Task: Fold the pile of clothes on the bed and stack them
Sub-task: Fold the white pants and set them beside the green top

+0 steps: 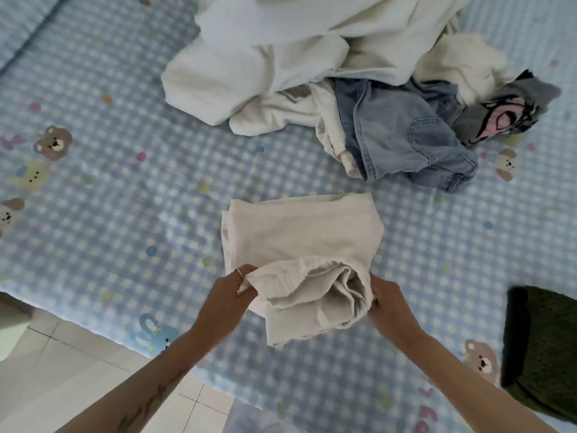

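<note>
Landmark: the cream garment [299,245], lying on the checked bedspread [125,182]; all places below are given relative to it.
Left hand [232,292]: at the garment's near left corner, fingers pinched together on the cloth edge; a ring shows on one finger.
Right hand [388,303]: at the garment's near right corner, fingers closed on the rolled-up near edge.
Garment state: the far part lies flat in several layers, while the near end is lifted and bunched between the two hands, apparently midway through a fold towards the far edge.
Dark green knit [543,351]: to the right of the garment and apart from it, at the frame edge; it looks folded and may be a finished piece, though that cannot be confirmed.
Denim piece [406,142]: beyond the garment and slightly right, crumpled, not folded.
Grey printed item [505,114]: further right of the denim and touching it, crumpled.
White pile [296,57]: beyond the garment, well apart from it, several pale items heaped together and overlapping the denim.
Floor tiles [78,354]: nearer than the garment, to its left, past the bed edge.
Progress: judged early; at most one item appears done, one is in hand, and the heap remains.
Stack: none visible yet.
</note>
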{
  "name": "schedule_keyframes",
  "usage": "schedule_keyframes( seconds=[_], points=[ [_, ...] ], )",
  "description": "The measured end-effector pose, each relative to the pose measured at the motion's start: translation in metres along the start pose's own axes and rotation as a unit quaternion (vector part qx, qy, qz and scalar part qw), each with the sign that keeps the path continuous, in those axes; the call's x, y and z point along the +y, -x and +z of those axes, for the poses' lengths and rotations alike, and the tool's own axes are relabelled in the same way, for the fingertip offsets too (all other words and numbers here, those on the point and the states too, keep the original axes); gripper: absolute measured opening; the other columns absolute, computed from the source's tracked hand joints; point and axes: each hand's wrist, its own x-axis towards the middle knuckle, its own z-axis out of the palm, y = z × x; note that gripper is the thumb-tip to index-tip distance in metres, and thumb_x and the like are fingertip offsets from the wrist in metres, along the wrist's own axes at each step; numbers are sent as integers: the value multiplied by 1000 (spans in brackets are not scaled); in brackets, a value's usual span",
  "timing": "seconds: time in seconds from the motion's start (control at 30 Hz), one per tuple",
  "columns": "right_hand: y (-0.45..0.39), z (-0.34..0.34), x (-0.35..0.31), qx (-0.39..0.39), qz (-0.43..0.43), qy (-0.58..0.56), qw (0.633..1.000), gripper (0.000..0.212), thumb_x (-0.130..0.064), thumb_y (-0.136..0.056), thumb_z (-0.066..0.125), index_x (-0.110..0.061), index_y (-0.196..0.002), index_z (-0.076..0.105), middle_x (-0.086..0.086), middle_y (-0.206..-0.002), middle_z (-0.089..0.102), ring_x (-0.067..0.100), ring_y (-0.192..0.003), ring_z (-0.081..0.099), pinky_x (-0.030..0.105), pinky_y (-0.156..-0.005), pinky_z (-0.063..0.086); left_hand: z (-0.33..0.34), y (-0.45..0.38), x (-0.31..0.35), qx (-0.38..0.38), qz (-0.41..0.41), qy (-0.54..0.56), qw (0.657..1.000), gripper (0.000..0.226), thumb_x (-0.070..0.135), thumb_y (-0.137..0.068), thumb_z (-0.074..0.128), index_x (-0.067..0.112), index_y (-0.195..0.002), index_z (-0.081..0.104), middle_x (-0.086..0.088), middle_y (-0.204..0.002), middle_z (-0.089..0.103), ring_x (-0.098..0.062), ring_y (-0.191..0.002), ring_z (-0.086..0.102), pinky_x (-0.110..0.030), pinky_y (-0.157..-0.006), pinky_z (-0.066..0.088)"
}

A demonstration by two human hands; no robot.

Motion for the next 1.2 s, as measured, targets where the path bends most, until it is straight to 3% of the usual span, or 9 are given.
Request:
schedule_keyframes(
  seconds=[0.1, 0.2, 0.37, 0.63, 0.8, 0.9, 0.97, 1.1, 1.2],
  points=[
    [-31, 14, -9, 92, 78, -56, 991, 16, -31, -95, 47, -36, -81, 53, -12, -60, 61, 2, -53, 51, 13, -48, 34, 7, -32, 7, 68, -62, 47, 995, 16, 16, -88, 56, 31, -88, 60, 19, -74, 66, 8, -66, 57, -4, -55, 40],
    [-62, 23, -13, 159, 137, -79, 975, 35, -39, -95, 50, -28, -63, 43, -9, -52, 50, 5, -47, 40, 21, -47, 32, 15, -58, 8, 117, -120, 44, 985, 8, 31, -90, 59, 25, -96, 59, 13, -82, 65, 0, -77, 59, -12, -58, 40],
    [-83, 30, -12, 168, 171, 2, 971, 31, -34, -97, 47, -14, -72, 50, 5, -65, 61, 24, -61, 58, 42, -60, 47, 23, -72, -1, 134, -160, 6, 978, 20, 37, -93, 52, 25, -109, 55, 20, -86, 59, 6, -78, 53, -9, -61, 34],
    [-79, 37, -8, 192, 178, 33, 965, 33, -36, -97, 45, -17, -70, 49, -7, -57, 53, 10, -51, 52, 25, -50, 35, 27, -66, -12, 176, -156, -53, 970, 22, 29, -98, 44, 14, -103, 59, 15, -74, 58, 0, -69, 55, -13, -57, 36],
    [-71, 28, -27, 242, 90, 106, 960, 24, -39, -96, 43, -20, -108, 54, -10, -100, 59, 13, -94, 55, 27, -75, 46, 31, -54, 11, 252, -121, -68, 958, 22, 26, -97, 46, 18, -116, 54, 6, -107, 61, -19, -104, 59, -27, -85, 44],
    [-67, 36, -33, 172, -95, 240, 951, 46, -39, -99, 35, -20, -140, 41, 6, -145, 41, 23, -136, 35, 41, -111, 27, 45, -46, 20, 157, 112, -204, 960, 42, 20, -96, 44, 16, -137, 44, -3, -146, 41, -21, -138, 34, -31, -112, 26],
    [-71, 46, -28, 82, -127, 305, 940, 52, -46, -100, 28, -26, -148, 28, 5, -157, 23, 25, -146, 18, 49, -117, 13, 55, -51, 8, 48, 224, -355, 906, 51, 23, -94, 37, 16, -144, 36, -7, -154, 29, -26, -142, 26, -40, -113, 20],
    [-98, 59, 0, -8, -72, 378, 923, 56, -49, -96, 30, -28, -148, 31, 1, -159, 13, 26, -146, 19, 57, -114, 18, 51, -76, -20, -22, 112, -458, 882, 54, 33, -93, 30, 20, -145, 30, -9, -154, 24, -29, -142, 24, -45, -111, 17],
    [-107, 61, 5, -30, -81, 371, 925, 56, -49, -97, 30, -28, -149, 27, 1, -159, 8, 26, -147, 13, 60, -112, 20, 51, -82, -22, -32, 127, -445, 886, 55, 34, -93, 33, 19, -145, 30, -8, -154, 20, -29, -142, 24, -47, -112, 14]
  ],
)
